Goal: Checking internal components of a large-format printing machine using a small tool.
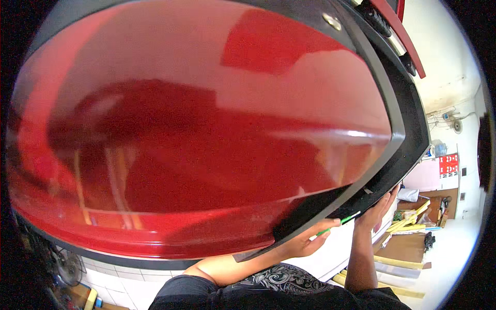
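Observation:
A large, curved, glossy red panel [248,155] with a dark rim fills most of the view. It looks like part of a vehicle body. Below its right edge runs a black inner border [413,124]. My left hand [310,238] reaches under the rim from the lower left, its fingers closed around a slim green tool [347,219]. The tool's pale tip points up and right, close to the black border; its exact kind is unclear. My right hand [380,211] lies against the outer edge of that border with fingers stretched out, and its fingertips are partly hidden.
A red bar with black fittings [400,39] juts out at the upper right. Behind my right arm are a white surface [333,248], a brown board with yellow strips [408,227] and a pale wall. At lower left stands a fan [70,268] on a tiled floor [119,284].

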Demonstrator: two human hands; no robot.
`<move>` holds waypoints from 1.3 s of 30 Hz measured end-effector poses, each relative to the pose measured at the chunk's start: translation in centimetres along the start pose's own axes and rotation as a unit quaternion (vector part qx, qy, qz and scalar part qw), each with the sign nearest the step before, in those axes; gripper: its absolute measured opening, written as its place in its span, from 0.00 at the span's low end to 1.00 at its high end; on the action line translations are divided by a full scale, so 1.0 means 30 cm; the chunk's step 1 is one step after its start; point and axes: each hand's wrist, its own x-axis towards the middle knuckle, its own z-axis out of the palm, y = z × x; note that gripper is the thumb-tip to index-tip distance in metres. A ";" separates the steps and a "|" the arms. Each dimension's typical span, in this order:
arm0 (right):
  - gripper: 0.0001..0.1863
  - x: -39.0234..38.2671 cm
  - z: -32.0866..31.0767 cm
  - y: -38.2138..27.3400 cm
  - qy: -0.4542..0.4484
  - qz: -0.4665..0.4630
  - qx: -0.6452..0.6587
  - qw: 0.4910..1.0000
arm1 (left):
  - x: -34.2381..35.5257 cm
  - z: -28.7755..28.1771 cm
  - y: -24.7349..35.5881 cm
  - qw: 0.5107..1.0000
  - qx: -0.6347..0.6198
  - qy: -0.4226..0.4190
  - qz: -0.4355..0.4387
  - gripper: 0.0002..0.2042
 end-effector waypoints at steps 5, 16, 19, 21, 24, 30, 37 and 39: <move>0.30 0.000 -0.013 0.021 0.017 0.000 0.015 1.000 | -0.103 -0.081 0.060 0.981 -0.015 -0.170 -0.088 0.18; 0.30 -0.013 0.009 0.003 0.018 0.031 0.069 0.997 | -0.204 -0.207 0.091 0.879 -0.053 -0.403 -0.251 0.19; 0.30 -0.014 0.012 0.008 0.017 0.017 0.062 0.998 | -0.289 -0.272 0.072 0.873 -0.077 -0.413 -0.247 0.17; 0.30 -0.008 0.008 0.009 0.017 0.009 0.048 0.999 | -0.355 -0.328 0.066 0.847 -0.054 -0.394 -0.352 0.15; 0.30 -0.001 0.002 0.009 0.011 -0.007 0.014 1.000 | -0.480 -0.410 0.076 0.864 0.004 -0.334 -0.377 0.13; 0.30 0.000 0.007 0.006 0.015 -0.008 0.011 1.000 | -0.652 -0.571 0.090 0.823 0.289 -0.359 -0.332 0.11; 0.30 0.005 0.007 0.005 0.017 0.015 0.016 1.000 | -0.671 -0.542 0.086 0.815 0.420 -0.282 -0.284 0.09; 0.30 0.004 0.009 0.001 0.018 0.026 0.022 0.999 | -0.676 -0.531 0.086 0.805 0.454 -0.267 -0.274 0.09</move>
